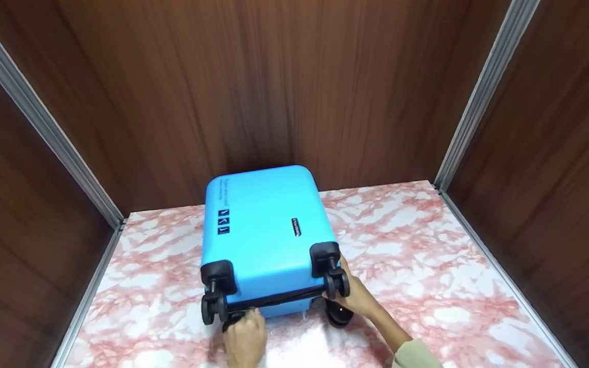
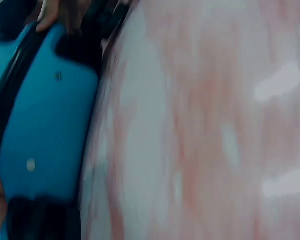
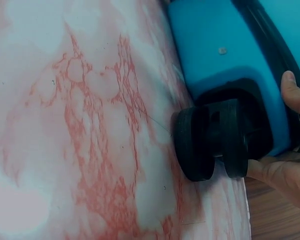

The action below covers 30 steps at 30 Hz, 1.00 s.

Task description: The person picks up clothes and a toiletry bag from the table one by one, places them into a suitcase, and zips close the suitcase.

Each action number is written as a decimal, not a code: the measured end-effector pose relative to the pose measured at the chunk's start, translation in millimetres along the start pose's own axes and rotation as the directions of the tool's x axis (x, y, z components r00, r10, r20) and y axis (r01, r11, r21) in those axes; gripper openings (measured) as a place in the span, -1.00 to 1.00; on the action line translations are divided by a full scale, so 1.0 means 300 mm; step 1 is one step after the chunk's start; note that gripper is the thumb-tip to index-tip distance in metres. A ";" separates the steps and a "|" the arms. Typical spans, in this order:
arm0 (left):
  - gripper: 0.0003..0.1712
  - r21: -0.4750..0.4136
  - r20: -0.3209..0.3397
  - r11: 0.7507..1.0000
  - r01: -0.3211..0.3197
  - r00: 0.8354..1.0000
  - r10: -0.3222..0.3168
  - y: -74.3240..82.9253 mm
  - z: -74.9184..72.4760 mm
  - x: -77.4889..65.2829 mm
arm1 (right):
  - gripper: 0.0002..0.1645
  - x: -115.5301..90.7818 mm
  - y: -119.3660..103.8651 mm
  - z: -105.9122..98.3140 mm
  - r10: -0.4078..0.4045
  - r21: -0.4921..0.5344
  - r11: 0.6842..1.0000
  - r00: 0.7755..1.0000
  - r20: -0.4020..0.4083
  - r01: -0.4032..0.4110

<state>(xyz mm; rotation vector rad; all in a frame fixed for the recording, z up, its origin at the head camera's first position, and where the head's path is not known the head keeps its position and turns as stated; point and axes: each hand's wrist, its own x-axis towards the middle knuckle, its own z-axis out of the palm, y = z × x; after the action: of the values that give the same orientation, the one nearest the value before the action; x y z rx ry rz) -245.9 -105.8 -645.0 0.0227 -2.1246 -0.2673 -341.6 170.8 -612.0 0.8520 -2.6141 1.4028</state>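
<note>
Blue and hard-shelled, the suitcase sits mid-frame in the head view, long axis running up-frame from its wheeled end, where the right hand grips the lower-right corner and the left hand meets the lower left, its hold too hidden to tell

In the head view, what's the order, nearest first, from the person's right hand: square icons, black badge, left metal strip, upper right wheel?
From the right hand:
1. Upper right wheel: just beside it.
2. Black badge: right half of the blue suitcase.
3. Square icons: the suitcase's left side.
4. Left metal strip: at the walls' left corner.
</note>
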 end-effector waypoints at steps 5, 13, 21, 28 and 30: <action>-0.57 -0.034 -0.002 0.999 -0.006 1.000 0.006 0.043 0.002 0.007 | 0.28 -0.006 0.003 -0.007 0.032 0.018 0.999 0.999 0.034 -0.032; -0.64 -0.038 0.085 0.996 -0.086 0.992 0.089 0.099 0.006 0.027 | 0.28 -0.010 0.005 -0.013 0.035 0.014 0.999 0.999 0.000 -0.035; -0.74 -0.038 0.205 0.997 -0.066 0.976 0.072 0.204 0.007 0.026 | 0.24 -0.018 0.015 0.004 -0.028 -0.032 0.999 1.000 0.001 0.028; -0.79 -0.025 0.295 0.990 -0.138 0.946 0.139 0.273 0.033 0.052 | 0.23 -0.010 0.022 -0.011 -0.016 -0.001 1.000 1.000 -0.001 0.016; -0.78 -0.034 0.296 0.989 -0.144 0.944 0.147 0.291 0.044 0.055 | 0.23 -0.008 0.019 -0.010 -0.014 0.008 1.000 1.000 -0.007 0.014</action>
<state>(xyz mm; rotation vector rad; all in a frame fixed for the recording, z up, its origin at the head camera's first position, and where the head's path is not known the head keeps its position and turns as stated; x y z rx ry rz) -258.2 -20.3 -620.7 -0.1932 -2.4110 -0.2053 -343.0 176.8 -615.3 0.8638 -2.5938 1.4112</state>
